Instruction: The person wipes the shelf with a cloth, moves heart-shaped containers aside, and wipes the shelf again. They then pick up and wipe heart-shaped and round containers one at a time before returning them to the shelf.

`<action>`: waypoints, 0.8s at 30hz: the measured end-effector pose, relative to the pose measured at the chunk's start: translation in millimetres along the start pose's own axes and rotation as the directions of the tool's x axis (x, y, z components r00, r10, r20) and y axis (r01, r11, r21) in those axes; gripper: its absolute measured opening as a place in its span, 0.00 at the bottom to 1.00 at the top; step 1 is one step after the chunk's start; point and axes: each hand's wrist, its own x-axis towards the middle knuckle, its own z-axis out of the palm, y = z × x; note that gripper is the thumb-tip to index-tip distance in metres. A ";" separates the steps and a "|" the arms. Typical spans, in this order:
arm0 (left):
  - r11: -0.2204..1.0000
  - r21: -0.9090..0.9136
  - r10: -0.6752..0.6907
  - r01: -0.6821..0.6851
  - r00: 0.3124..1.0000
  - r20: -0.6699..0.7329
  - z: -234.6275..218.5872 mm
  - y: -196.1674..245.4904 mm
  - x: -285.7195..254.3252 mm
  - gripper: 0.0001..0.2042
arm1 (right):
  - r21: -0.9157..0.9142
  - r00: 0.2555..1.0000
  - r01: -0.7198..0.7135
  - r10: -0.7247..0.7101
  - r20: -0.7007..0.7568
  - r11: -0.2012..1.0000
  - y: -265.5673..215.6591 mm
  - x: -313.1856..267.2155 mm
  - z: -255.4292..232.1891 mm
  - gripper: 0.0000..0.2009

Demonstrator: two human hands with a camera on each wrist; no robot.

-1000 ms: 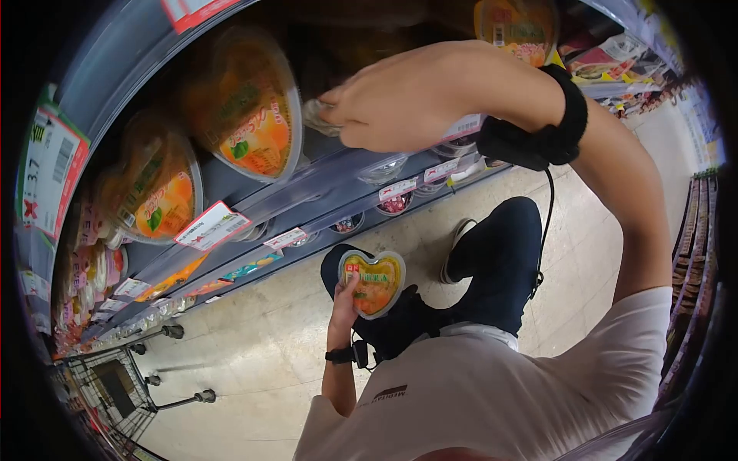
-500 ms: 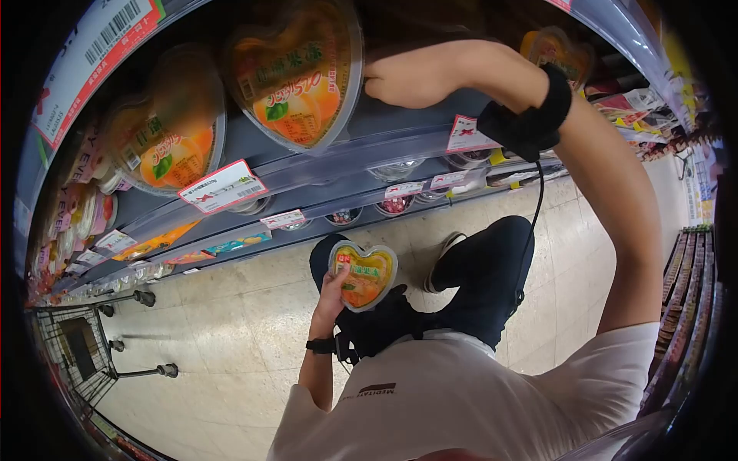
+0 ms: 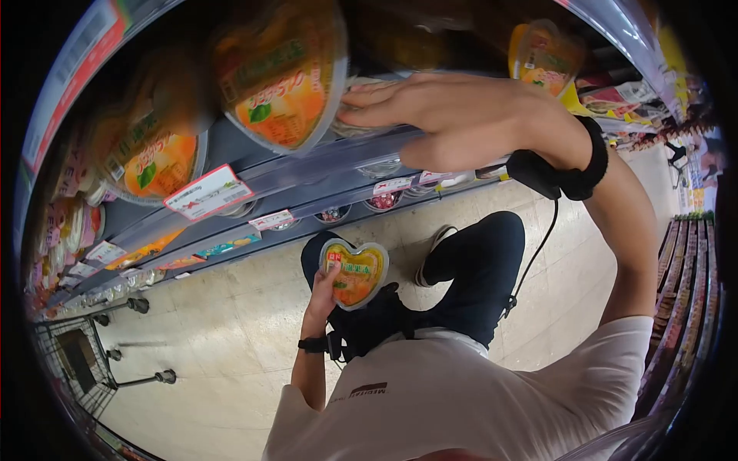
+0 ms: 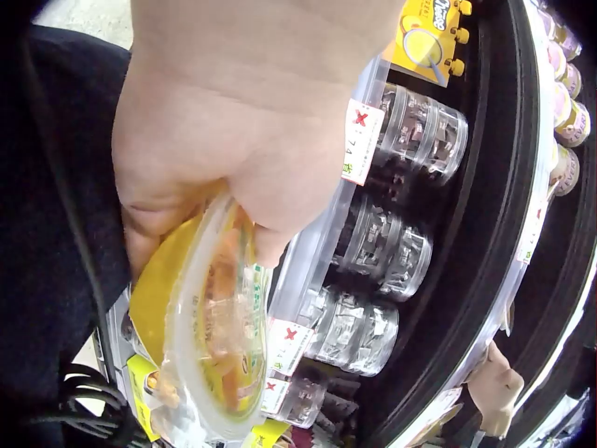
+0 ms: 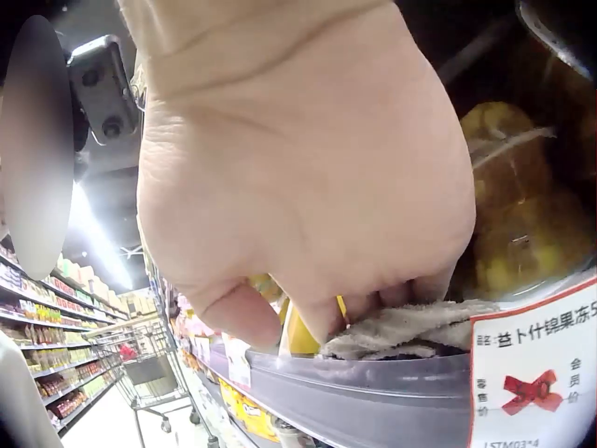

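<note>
Holding heart-shaped tub [image 3: 364, 278], yellow filling [image 4: 160, 303]: left grip [image 3: 324, 290] | touching cloth [image 5: 406, 331]: right grip [image 3: 469, 115]

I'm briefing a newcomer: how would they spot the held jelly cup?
In the head view, find the person's dark trousers. In front of one leg, the left hand grips the heart-shaped jelly cup. Only this one is held; similar cups sit on the shelf.

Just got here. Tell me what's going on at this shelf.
A person in a white shirt is at a store shelf. The left hand holds a heart-shaped jelly pack down low. The right hand has its fingers on a grey cloth lying behind the shelf's front edge. Similar packs stand beside that hand, and a shopping cart is nearby.
</note>
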 end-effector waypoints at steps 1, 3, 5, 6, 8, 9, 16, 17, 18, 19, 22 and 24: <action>1.000 0.020 -0.005 0.006 1.000 -0.002 0.3 1.1 -2.2 0.15 | 0.060 0.998 -0.045 0.043 0.043 0.997 -1.8 -3.8 -3.7 0.34; 0.998 0.051 -0.024 0.024 1.000 0.001 -3.2 1.5 -6.3 0.15 | -0.013 0.995 -0.100 0.100 0.025 0.995 4.9 -18.1 3.8 0.35; 1.000 0.022 0.006 -0.006 1.000 -0.006 -7.7 -1.0 -7.1 0.15 | -0.012 0.987 -0.157 0.158 0.033 0.987 11.3 -36.5 3.9 0.33; 1.000 0.020 0.003 -0.003 1.000 0.000 -7.7 -0.7 -8.9 0.15 | -0.013 0.978 -0.205 0.205 0.041 0.979 12.3 -43.3 2.0 0.32; 1.000 -0.011 0.009 -0.009 1.000 0.001 -7.5 2.1 -11.6 0.14 | -0.033 0.968 -0.242 0.244 0.057 0.970 11.3 -52.2 -3.3 0.32; 1.000 -0.014 0.005 -0.005 1.000 0.002 -6.3 4.2 -13.5 0.14 | -0.044 0.957 -0.284 0.286 0.055 0.958 12.2 -54.1 -2.4 0.31; 0.998 -0.047 0.037 -0.036 0.999 0.021 -2.3 6.6 -15.5 0.14 | -0.006 0.994 -0.072 0.071 -0.088 0.997 21.0 -44.2 16.7 0.31; 0.998 -0.043 0.036 -0.036 0.999 0.016 -2.6 4.7 -13.1 0.14 | -0.010 0.993 -0.075 0.074 -0.089 0.997 21.7 -43.8 17.2 0.31; 0.999 -0.039 0.036 -0.035 0.999 0.015 -1.2 3.3 -10.1 0.14 | 0.036 0.992 -0.098 0.100 -0.075 0.995 19.2 -40.6 15.9 0.30; 0.999 -0.039 0.038 -0.037 0.999 0.024 0.6 2.4 -7.9 0.14 | 0.080 0.990 -0.120 0.125 -0.061 0.990 18.2 -40.2 14.3 0.30; 0.999 0.008 0.035 -0.036 0.999 0.019 -1.6 0.6 -7.8 0.14 | -0.044 0.961 -0.274 0.272 -0.057 0.961 9.2 -51.4 10.6 0.29; 0.999 0.024 0.022 -0.023 0.999 0.042 -4.0 0.7 -8.4 0.14 | -0.053 0.932 -0.361 0.361 -0.013 0.931 6.6 -58.0 4.5 0.28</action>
